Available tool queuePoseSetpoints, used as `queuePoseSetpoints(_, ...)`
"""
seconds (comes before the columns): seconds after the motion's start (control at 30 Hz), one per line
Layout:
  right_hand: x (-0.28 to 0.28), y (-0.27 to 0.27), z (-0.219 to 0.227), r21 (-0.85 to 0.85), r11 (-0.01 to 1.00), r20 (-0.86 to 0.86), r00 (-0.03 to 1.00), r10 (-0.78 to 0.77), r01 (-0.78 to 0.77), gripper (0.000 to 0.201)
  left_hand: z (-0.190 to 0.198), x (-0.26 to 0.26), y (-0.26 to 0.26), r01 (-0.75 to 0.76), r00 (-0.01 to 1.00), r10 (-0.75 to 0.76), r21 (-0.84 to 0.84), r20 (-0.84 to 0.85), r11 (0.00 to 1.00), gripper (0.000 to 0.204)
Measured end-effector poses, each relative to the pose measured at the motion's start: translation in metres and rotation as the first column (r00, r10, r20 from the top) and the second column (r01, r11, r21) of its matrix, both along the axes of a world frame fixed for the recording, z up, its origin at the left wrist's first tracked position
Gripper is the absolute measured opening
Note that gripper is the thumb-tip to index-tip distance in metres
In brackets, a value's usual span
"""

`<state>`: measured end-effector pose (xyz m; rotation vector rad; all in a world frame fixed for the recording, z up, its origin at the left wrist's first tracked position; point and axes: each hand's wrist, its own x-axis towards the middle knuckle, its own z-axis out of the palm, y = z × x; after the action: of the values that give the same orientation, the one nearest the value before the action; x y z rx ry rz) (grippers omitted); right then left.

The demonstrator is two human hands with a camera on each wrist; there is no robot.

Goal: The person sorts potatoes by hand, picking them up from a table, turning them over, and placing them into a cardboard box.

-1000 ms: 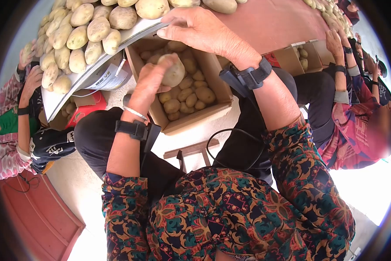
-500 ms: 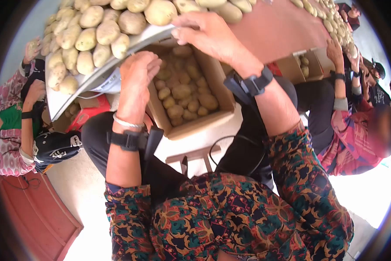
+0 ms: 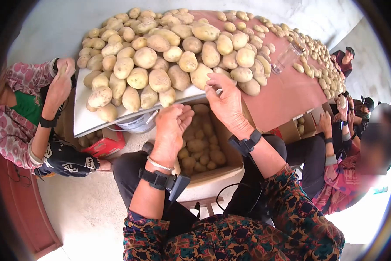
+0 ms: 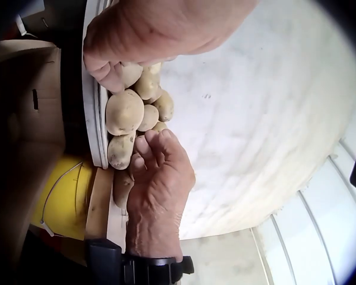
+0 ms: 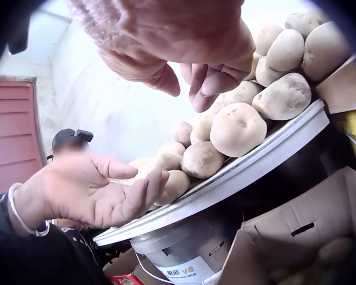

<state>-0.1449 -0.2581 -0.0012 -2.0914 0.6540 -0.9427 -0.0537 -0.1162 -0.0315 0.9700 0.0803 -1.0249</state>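
Observation:
Potatoes [image 3: 158,80] lie heaped along the near edge of the white-edged tabletop. My left hand [image 3: 171,126] is just below that edge, palm turned up and fingers loosely bent, holding nothing. In the right wrist view, the left hand [image 5: 92,193] shows its bare palm beside the potatoes. My right hand [image 3: 226,106] reaches to the edge, fingertips right by a large potato [image 3: 201,76], thumb and fingers apart. Relaxed fingers of the right hand [image 4: 160,184] show close to the pile in the left wrist view. Below both hands, a cardboard box [image 3: 215,175] holds several potatoes.
A bucket [image 3: 136,124] stands under the table, left of the box. A red-printed carton [image 3: 106,143] is farther left. People sit on both sides, their arms near the table. A clear container [image 3: 286,56] lies among potatoes on the red tabletop [image 3: 273,100].
The left hand held a potato over the box, then came up without it to the table edge. The head view has tilted up, showing more of the pile. The right hand stays near the edge.

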Motion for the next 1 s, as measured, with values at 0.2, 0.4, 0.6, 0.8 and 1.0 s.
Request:
queuePoseSetpoints(0.2,0.058,-0.011,0.028,-0.554,0.827,-0.405,0.898,-0.171,-0.093,0.042,0.007,-0.001,-0.001,0.028,0.999,-0.028,-0.022,0.019,0.999,0.032)
queuePoseSetpoints(0.4,0.111,-0.031,0.026,-0.605,0.781,-0.599,0.736,-0.317,-0.156,0.043,0.013,0.005,0.002,-0.006,1.0,0.007,-0.045,0.028,0.999,0.027)
queuePoseSetpoints(0.6,0.087,-0.026,0.06,-0.12,0.992,-0.532,0.842,-0.09,0.031,0.053,0.012,0.008,0.002,-0.034,0.999,0.034,-0.068,-0.012,0.997,0.025)
queuePoseSetpoints(0.8,0.034,0.002,0.056,0.261,0.892,-0.309,0.843,0.44,-0.37,0.052,0.032,0.003,0.001,0.003,0.99,-0.017,-0.102,-0.143,0.995,0.046)
queuePoseSetpoints(1.0,0.032,0.002,0.056,0.157,0.891,-0.288,0.843,0.454,-0.426,0.028,0.018,-0.002,0.004,0.1,0.992,-0.11,-0.147,-0.068,0.984,0.036)
